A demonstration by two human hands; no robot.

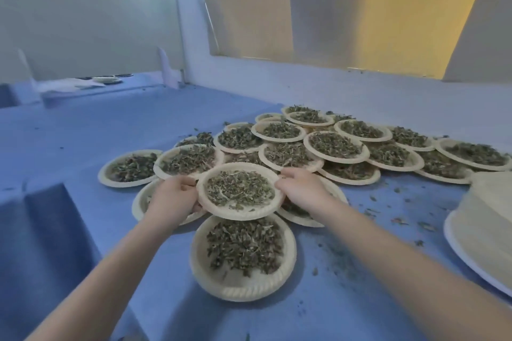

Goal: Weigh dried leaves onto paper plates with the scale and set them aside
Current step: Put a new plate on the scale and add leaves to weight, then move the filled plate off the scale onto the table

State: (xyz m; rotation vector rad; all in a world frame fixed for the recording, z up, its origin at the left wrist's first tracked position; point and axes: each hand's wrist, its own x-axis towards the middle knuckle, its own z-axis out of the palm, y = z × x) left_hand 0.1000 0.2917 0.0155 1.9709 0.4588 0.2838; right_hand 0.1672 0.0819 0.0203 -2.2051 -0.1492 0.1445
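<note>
1. Both hands are on one plate (240,191) of dried leaves (238,188), held by opposite edges.
2. Left hand (173,196) has its fingers curled round the left rim, thumb on top.
3. Right hand (300,188) does the same on the right rim, fingers closed on the edge.
4. That plate sits over the front of a big overlapping spread (318,147) of filled plates on the blue table (83,124); can't tell if it's resting on them or just above.
5. Another full plate (243,257) lies just in front of it, closest to the camera.
6. A stack (487,219) of empty plates sits at the right edge, with loose crumbs (399,219) scattered beside it.
</note>
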